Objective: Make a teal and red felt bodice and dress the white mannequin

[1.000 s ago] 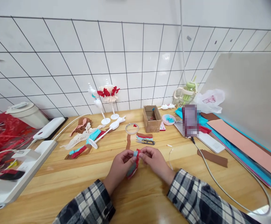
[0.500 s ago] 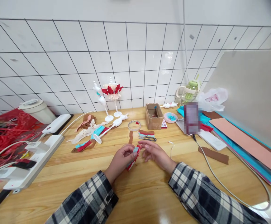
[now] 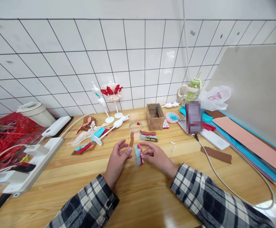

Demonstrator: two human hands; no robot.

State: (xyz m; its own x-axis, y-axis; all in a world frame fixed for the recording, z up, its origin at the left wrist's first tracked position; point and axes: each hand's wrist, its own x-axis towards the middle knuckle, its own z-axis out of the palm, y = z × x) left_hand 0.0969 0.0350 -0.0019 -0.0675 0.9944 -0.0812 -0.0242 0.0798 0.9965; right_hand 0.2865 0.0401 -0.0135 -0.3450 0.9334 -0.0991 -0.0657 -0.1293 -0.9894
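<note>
- White square tiles with dark grout back a pale wooden tabletop (image 3: 64, 177) strewn with craft bits.
- Right hand (image 3: 157, 155), in a plaid sleeve, has thumb and fingertips clamped on a small blue-and-red folded bundle (image 3: 138, 154). The bundle stands on edge just above the wood, in front of the person at the table's middle.
- Left hand (image 3: 117, 159) sits just beside the bundle with its fingers spread apart and holding nothing. Its thumb points toward the bundle, and I cannot tell whether it touches.
- Just beyond the hands lie thread snips (image 3: 148, 139) and a brown strip (image 3: 131, 139). A clear ring (image 3: 135, 126) lies farther back.
- An open cardboard box (image 3: 155, 116) stands behind these, with a pink dish (image 3: 172, 117) at its right.
- White doll stands (image 3: 111, 95), one trimmed with red bows, rise near the wall. Another lies flat among fabric scraps (image 3: 88, 134).
- At left, a white power strip (image 3: 30, 160) and a power bank (image 3: 56, 126) sit beside red plastic (image 3: 0, 139).
- At right, coloured sheets (image 3: 249, 148) lie under a leaning grey board (image 3: 254, 95). A cable (image 3: 223, 186) curves across the wood.
</note>
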